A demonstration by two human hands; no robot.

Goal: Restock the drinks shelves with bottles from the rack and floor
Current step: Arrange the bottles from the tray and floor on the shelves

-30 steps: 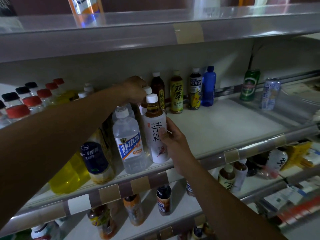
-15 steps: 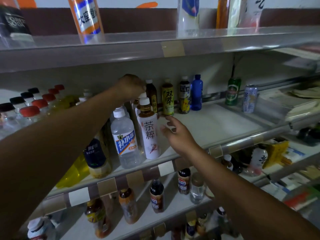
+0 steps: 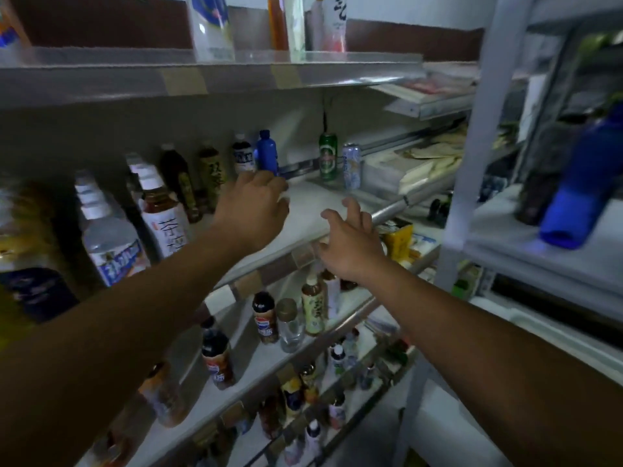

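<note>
**Shelves** [image 3: 135, 82]: a tiered unit fills the left and centre of the view, each tier fronted by a clear rail with taped tags. The top tier carries tall bottles cut off by the frame edge.

**Rack** [image 3: 478, 129]: a white post frame just beside the shelves, at right. On its tier sits a blue rack bottle [image 3: 586, 183], heavily blurred, next to a darker one.

**Middle shelf** [image 3: 310, 197]: stocked at left and along the back, with the right half of its white board bare.

**Left hand** [image 3: 253, 207]: reaches palm down over the middle shelf. The grip is slack, with fingers loosely bent and nothing held. In this view the knuckles cover the foot of the blue bottle [image 3: 267, 153]; whether they touch cannot be told.

**Right hand** [image 3: 350, 244]: at the front rail of the middle shelf. The grip is wide, with fingers spread and relaxed, and holds nothing.

**Water bottle** [image 3: 111, 247]: clear with a blue-and-white label, upright at the front left of the middle shelf, with more white caps behind it.

**Tea bottle** [image 3: 165, 224]: brown liquid, white label and white cap. It stands upright just right of the water bottle and well apart from both hands.

**Back row:** 3 labelled bottles and the blue bottle stand against the rear wall.

**Lower shelf:** a cola bottle [image 3: 265, 318], a jar [image 3: 290, 326] and a green-label bottle [image 3: 313, 308] stand side by side below the right hand.

**Cans:** a green can [image 3: 328, 160] and a silver can [image 3: 351, 165] stand upright and just beside each other, right of the blue bottle.
</note>
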